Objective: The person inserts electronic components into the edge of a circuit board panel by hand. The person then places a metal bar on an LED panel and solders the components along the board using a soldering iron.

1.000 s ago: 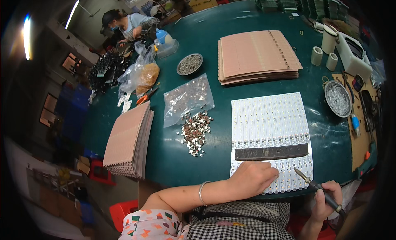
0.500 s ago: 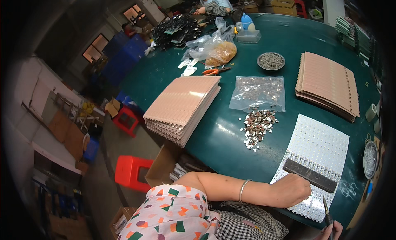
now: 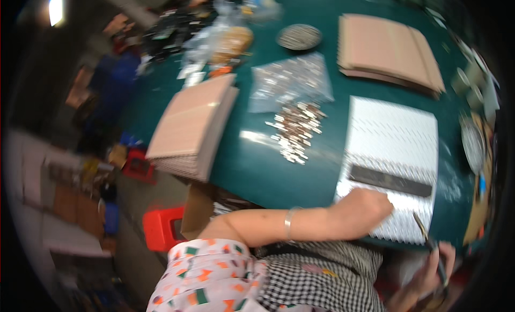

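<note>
A white sheet (image 3: 394, 135) covered in rows of small marks, like a panel of little circuit boards, lies on the green table, with a dark flat bar (image 3: 391, 181) across its lower part. My left hand (image 3: 360, 213) is closed over the sheet's near left part, just below the bar; whatever its fingers pinch is hidden. At the sheet's near right corner my right hand (image 3: 437, 266) grips a slim pointed tool (image 3: 424, 230) with a dark handle. The tool's metal tip points up toward the sheet. Motion blurs the picture.
Small metallic pieces (image 3: 298, 132) lie heaped left of the sheet, below a clear plastic bag (image 3: 289, 81) of more pieces. Pinkish panels form a left stack (image 3: 188, 116) and a far right stack (image 3: 386, 49). A round bowl (image 3: 299, 37) stands beyond; a red stool (image 3: 161, 226) is at left.
The view has shifted, so the table's things sit higher and mostly further left. More of my right hand shows. My left hand stays closed by the bar, and the right still holds the tool.
</note>
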A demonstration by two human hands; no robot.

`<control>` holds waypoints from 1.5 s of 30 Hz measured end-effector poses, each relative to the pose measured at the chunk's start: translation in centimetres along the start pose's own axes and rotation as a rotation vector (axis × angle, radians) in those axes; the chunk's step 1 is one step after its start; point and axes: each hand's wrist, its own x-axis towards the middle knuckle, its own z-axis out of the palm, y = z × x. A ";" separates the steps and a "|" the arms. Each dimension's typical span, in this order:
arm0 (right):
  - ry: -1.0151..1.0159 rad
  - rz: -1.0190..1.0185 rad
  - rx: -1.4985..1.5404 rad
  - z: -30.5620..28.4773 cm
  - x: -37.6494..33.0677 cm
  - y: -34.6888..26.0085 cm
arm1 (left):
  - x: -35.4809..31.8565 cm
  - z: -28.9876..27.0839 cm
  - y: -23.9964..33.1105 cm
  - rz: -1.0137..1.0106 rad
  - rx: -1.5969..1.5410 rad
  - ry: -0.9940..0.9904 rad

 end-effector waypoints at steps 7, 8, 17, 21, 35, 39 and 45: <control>-0.062 -0.087 0.016 4.6 2.0 -4.6 | 1.2 -1.8 0.2 -0.082 -0.022 0.035; -0.073 -0.101 0.005 4.5 2.1 -4.6 | 1.5 -1.7 0.3 -0.080 -0.028 0.029; -0.149 -0.154 -0.023 4.4 2.4 -4.2 | 2.2 -0.3 0.8 -0.056 -0.005 -0.009; -0.166 -0.172 -0.054 4.8 2.6 -3.9 | 2.2 0.3 0.5 -0.037 -0.007 -0.004; -0.212 -0.216 -0.070 5.1 3.1 -3.8 | 2.2 1.1 -0.5 -0.031 0.015 -0.045; -0.243 -0.209 -0.096 5.0 3.2 -4.5 | 2.1 1.2 -0.5 -0.038 0.029 -0.061; -0.250 -0.227 -0.121 5.1 3.1 -4.7 | 2.2 1.2 -0.3 -0.040 0.035 -0.075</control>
